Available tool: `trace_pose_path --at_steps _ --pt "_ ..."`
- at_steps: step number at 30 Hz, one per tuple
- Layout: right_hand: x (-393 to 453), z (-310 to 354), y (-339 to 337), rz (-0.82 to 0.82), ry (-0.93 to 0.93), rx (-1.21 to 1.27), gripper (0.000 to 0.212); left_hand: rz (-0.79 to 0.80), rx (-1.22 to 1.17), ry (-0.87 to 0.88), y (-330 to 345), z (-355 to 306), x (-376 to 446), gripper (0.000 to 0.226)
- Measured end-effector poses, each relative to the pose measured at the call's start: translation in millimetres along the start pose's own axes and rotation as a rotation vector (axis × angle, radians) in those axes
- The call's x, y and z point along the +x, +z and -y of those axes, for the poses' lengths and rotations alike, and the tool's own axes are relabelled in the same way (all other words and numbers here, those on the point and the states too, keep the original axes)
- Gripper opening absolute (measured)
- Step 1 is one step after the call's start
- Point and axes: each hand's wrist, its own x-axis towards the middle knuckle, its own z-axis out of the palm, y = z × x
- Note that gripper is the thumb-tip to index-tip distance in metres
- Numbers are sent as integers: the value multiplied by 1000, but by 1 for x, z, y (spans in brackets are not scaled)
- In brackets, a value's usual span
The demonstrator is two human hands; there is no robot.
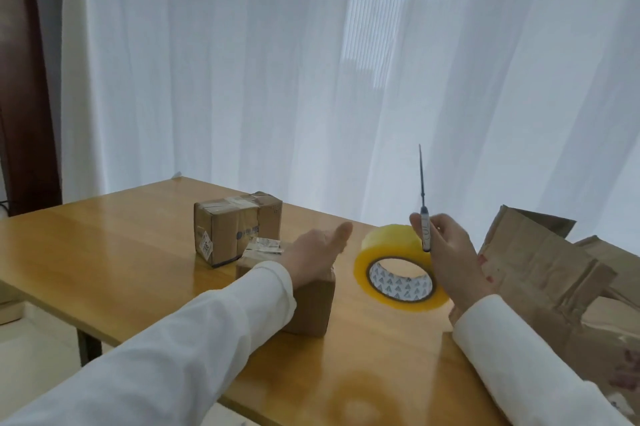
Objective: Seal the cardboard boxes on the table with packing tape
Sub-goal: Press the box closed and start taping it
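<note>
White curtain behind table (104, 252); crumpled cardboard (540, 273) heaped at right crowds my working edge. Far box (239, 226) looks already taped, near box (311, 304) judged still unsealed, under my left hand (311, 252), fingers hidden so grip unclear. Tape roll (398, 263) stands beside it; right hand (446, 249) grips upright cutter (423, 207).

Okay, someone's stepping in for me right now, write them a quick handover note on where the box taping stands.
Left hand: rests on the near small box, thumb raised.
Right hand: fingers grip a utility knife, blade pointing up.
Tape roll: on the table, between the hands, just in front of the right hand.
Far box: behind the near one, already wrapped in tape.
Flattened cardboard: at the right edge.
Left: tape the near box; whether its top is sealed is hidden by the hand.
</note>
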Motion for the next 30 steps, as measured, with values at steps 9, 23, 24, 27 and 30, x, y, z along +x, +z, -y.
trace_pose_path --at_steps 9,23,24,27,30 --pt "-1 49 29 28 -204 -283 41 -97 -317 -104 -34 -14 -31 43" --pt "0 86 57 71 -382 -488 45 3 -473 -222 -79 -15 -50 50" --pt "-1 85 58 66 -386 -485 45 37 -449 -237 -77 -15 -50 54" --pt "-4 84 56 35 -400 -459 43 154 -414 -277 -70 -16 -51 60" --pt "-7 83 49 46 -415 -529 42 144 -370 -286 -64 -19 -49 48"
